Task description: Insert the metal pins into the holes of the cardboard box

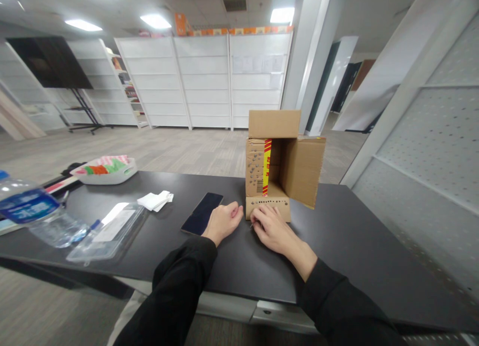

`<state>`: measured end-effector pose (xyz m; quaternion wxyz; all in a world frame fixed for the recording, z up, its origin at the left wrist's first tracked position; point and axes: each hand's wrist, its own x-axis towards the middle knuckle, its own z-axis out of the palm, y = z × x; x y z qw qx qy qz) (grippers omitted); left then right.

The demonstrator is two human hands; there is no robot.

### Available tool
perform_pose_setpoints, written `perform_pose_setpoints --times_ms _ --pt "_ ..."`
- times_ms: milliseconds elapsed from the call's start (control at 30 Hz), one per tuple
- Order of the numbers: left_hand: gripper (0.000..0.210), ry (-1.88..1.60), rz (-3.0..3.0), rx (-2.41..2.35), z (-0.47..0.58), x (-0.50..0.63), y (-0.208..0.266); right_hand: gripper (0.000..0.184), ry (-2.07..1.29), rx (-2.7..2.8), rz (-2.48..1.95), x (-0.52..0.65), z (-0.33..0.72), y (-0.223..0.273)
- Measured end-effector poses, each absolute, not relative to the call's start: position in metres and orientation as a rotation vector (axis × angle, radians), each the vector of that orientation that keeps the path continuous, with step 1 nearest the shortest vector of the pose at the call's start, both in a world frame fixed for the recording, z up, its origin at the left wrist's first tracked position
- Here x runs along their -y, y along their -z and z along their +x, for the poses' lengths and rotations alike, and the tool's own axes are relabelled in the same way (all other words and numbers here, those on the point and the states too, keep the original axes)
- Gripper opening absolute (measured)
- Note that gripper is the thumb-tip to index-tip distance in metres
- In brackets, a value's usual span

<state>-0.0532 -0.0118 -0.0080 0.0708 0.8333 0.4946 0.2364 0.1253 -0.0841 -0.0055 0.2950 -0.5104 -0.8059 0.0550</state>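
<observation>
An upright cardboard box (255, 166) stands on the dark table with its open side facing me. Its lower flap (267, 201) hangs down in front and has a row of small dark holes or dots. My right hand (271, 228) rests at that flap with curled fingers; a tiny thin thing seems to poke out by the fingertips, too small to name. Just left of the flap, my left hand (225, 220) is closed, and whatever it may hold is hidden. Under and beside my left wrist lies a black phone (203, 212).
To the left are a water bottle (33, 206), a clear plastic case (112, 231), white tissues (156, 200) and a white basket (107, 175) with colourful cloth or packets. The box's side flap (305, 171) sticks out rightward. A perforated panel (430, 161) borders the table's right side.
</observation>
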Motion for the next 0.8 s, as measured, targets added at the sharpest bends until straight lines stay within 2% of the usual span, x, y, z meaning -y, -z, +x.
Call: perform_pose_setpoints --times_ms 200,800 --pt "0.037 -0.697 2.511 -1.489 -0.054 0.012 0.007 0.006 -0.235 1.949 -1.290 0.075 0.131 0.014" --pt "0.037 -0.701 2.517 -1.484 -0.054 0.012 0.008 0.011 -0.256 1.681 -1.378 0.063 0.137 0.018"
